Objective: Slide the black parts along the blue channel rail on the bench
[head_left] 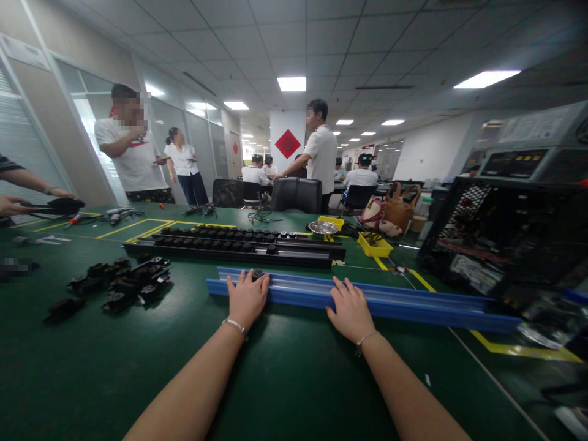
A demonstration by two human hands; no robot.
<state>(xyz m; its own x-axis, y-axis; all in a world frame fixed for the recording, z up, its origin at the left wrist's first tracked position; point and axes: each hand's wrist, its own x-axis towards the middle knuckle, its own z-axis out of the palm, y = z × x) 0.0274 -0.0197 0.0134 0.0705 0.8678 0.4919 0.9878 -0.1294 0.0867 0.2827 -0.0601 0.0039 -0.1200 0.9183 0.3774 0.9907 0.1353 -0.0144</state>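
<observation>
A long blue rail with a channel along its length lies across the green table in front of me. Near its left end, a small black part sits in the channel, between the thumb and index finger of my left hand. The other fingers of that hand rest over the rail, partly hiding it. Farther right, my right hand holds the rail, its fingers over the channel and its thumb at the near wall. The underside of the black part is hidden.
Behind the blue rail lie black rails lined with black parts. A pile of loose black parts is at left. Yellow trays, a metal bowl and an open computer case stand at right. A co-worker's hands hold something black.
</observation>
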